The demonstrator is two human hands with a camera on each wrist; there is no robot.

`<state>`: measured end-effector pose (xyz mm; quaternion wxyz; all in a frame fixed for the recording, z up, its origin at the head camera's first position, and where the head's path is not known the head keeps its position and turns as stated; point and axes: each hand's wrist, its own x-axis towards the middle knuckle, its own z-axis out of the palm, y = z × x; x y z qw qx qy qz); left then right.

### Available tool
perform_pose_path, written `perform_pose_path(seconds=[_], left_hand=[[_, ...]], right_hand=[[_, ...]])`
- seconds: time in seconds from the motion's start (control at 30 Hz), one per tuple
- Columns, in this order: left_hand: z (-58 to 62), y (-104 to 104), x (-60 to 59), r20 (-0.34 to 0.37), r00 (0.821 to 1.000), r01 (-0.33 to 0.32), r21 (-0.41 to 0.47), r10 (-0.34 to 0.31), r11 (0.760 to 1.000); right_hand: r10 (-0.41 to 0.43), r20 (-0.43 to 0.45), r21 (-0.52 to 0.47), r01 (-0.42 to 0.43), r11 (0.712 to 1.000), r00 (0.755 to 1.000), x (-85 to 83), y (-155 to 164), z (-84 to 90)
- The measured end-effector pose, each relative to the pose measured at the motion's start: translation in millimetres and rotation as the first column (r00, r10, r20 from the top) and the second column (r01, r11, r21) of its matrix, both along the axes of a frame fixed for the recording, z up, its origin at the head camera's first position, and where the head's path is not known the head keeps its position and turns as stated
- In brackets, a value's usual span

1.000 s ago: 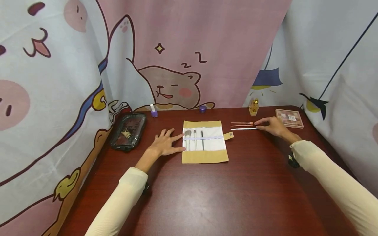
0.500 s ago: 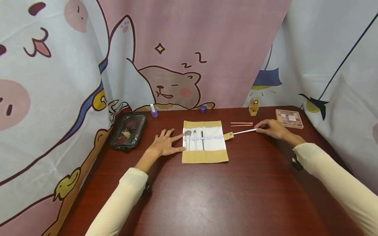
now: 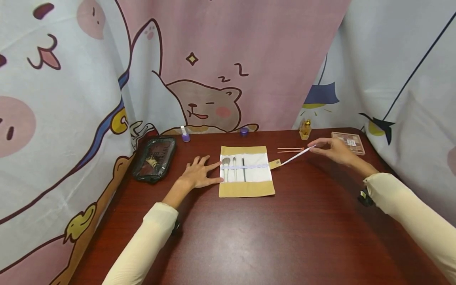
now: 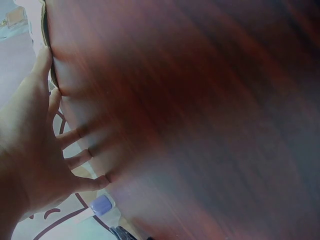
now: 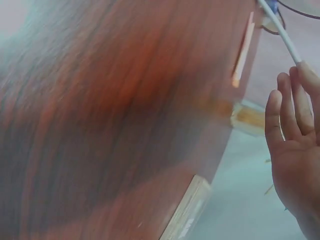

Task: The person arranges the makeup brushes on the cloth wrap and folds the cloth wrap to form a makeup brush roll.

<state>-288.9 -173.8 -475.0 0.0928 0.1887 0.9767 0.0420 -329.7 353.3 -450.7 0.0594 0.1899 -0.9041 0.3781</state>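
The right hand [image 3: 333, 150] pinches one white-handled brush [image 3: 295, 156] by its far end, fingertips closed on the handle, and the brush slants down toward the left, its lower tip just beside the small tan tab [image 3: 275, 163] of the brush roll. In the right wrist view the white handle [image 5: 280, 31] runs up from the fingertips [image 5: 300, 70], with the other fingers loosely straight beside it. The right forearm in its cream sleeve [image 3: 409, 213] comes in from the table's right edge, with the hand raised a little above the surface.

Just behind the brush lie two thin pink brushes [image 3: 290, 150], side by side, near the back edge. One amber perfume bottle [image 3: 305, 130] stands behind them, and one eyeshadow palette [image 3: 348, 142] lies at the back right corner, partly behind the hand.

The left hand [image 3: 199, 174] lies flat, fingers spread and straight, holding nothing, its fingertips touching the left edge of the open brush roll [image 3: 247, 189] mid-table. Three brushes [image 3: 234, 168] sit in the roll under one pale strap.

Along the back edge stand one nail polish bottle [image 3: 184, 134] and one small purple jar [image 3: 244, 132]; one clear cosmetic bag [image 3: 154, 158] rests at the back left corner.
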Motion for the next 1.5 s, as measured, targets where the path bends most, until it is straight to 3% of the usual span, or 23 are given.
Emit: perform_pose_path(seconds=[0.1,0.23,0.43,0.67,1.0,1.23,1.5], left_hand=[[-0.3,-0.8,0.2,0.001,1.0,-0.005,0.0,0.005,1.0],[-0.5,-1.1,0.3,0.001,1.0,-0.005,0.001,0.005,1.0],[-1.7,-0.8,-0.6,-0.004,1.0,0.002,-0.009,-0.002,1.0],[-4.0,-0.3,-3.1,-0.005,1.0,0.004,-0.015,-0.004,1.0],[-4.4,-1.5,-3.7,-0.009,1.0,0.002,-0.01,-0.002,1.0],[-3.9,-0.9,-4.5,-0.013,1.0,0.002,-0.023,-0.002,1.0],[-4.1,-0.1,-4.1,-0.004,1.0,-0.001,-0.022,0.001,1.0]], right_hand=[[0.033,0.008,-0.111,-0.032,0.993,0.999,-1.5,-6.9,5.9],[0.101,0.035,-0.281,-0.088,0.956,0.994,-4.3,-17.3,13.7],[0.169,0.024,-0.409,-0.144,0.901,0.985,-10.7,-37.0,25.0],[0.183,0.004,-0.457,-0.161,0.875,0.983,-18.2,-64.1,33.7],[0.145,0.006,-0.391,-0.131,0.911,0.989,-26.9,-101.4,38.4],[0.179,0.054,-0.419,-0.141,0.897,0.982,-21.2,-129.8,50.0],[0.198,0.059,-0.429,-0.154,0.89,0.978,-25.5,-152.9,46.6]])
